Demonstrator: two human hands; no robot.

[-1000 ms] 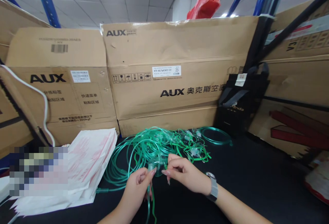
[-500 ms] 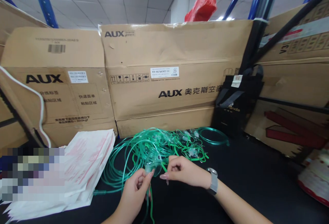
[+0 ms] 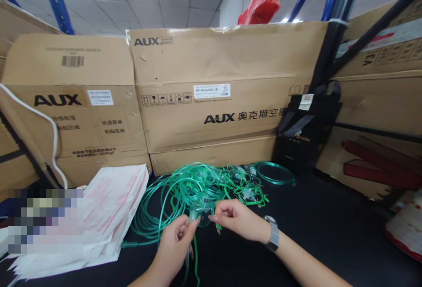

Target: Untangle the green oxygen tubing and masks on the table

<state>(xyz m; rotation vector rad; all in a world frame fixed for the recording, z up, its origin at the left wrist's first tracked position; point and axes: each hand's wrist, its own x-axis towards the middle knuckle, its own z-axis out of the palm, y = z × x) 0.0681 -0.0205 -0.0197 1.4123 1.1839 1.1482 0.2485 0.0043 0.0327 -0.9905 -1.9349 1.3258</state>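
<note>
A tangled pile of green plastic tubing [image 3: 184, 190] with small clear mask pieces lies on the black table [image 3: 329, 225]. My left hand [image 3: 178, 238] is closed in a pinch on a strand of the green tubing, which hangs down below it. My right hand [image 3: 235, 219], with a watch on its wrist, is pinched on the same tubing beside a clear mask piece [image 3: 201, 208]. The two hands nearly touch at the fingertips.
A stack of white paper pouches with red print [image 3: 108, 208] lies at the left. Large AUX cardboard boxes [image 3: 224, 98] stand along the back. A black tote bag [image 3: 306, 133] leans at the right. A red bag [image 3: 262, 1] hangs above.
Both hands stay at the tubing with only small finger shifts. The view has moved slightly.
</note>
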